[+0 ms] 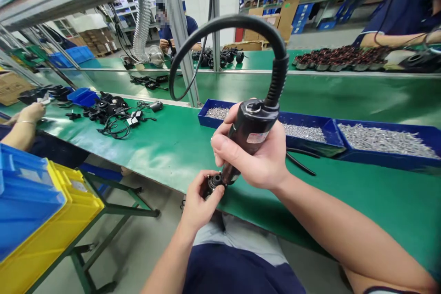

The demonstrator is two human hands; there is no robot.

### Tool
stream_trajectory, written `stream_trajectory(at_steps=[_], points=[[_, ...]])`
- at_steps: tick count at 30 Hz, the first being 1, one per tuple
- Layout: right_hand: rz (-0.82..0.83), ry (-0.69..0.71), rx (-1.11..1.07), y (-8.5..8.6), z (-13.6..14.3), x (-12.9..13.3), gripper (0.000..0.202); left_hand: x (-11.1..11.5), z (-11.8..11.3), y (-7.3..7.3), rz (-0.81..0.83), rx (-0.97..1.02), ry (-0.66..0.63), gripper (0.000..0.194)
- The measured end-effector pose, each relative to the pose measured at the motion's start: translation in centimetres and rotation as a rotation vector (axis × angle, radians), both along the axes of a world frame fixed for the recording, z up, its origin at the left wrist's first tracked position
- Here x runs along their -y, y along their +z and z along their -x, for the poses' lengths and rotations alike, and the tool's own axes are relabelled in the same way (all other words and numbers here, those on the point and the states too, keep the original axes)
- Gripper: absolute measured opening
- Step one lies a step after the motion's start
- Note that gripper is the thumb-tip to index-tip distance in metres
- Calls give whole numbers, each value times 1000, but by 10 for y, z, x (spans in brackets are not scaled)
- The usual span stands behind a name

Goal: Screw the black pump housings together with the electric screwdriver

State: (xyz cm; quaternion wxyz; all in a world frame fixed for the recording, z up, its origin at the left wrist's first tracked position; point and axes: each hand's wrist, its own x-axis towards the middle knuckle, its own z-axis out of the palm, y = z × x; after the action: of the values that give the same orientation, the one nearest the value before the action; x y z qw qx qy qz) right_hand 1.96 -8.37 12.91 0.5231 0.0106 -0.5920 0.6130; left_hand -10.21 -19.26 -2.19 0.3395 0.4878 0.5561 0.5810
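A long, glossy green desk point(161, 156) runs right across in front of the person. Farther back on it sits a shallow blue plastic tray point(379, 158) heaped with slim silvery metal pieces. Then there's the stout, shiny black cylindrical power tool point(250, 124), leaning over the desk's near edge, its thick black cable point(241, 20) arching from the top in a wide loop. The right hand point(257, 161) has its grip wrapped round the tool's barrel. The left hand point(203, 202) pinches, in a narrow grip, a small dark round part point(215, 181) with a ringed top, beside the tool's lower end; whether they touch, I can't tell. A little pale label point(257, 137) marks the tool's casing.
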Motion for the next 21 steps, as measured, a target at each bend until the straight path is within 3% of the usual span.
stream_trajectory(at_steps=[9,21], points=[[-3,-97,70,8,-1,7,60,0,1,0,-19,33,-6,29],[-55,-193,134,5,1,8,70,0,-1,-4,-59,25,18,28]])
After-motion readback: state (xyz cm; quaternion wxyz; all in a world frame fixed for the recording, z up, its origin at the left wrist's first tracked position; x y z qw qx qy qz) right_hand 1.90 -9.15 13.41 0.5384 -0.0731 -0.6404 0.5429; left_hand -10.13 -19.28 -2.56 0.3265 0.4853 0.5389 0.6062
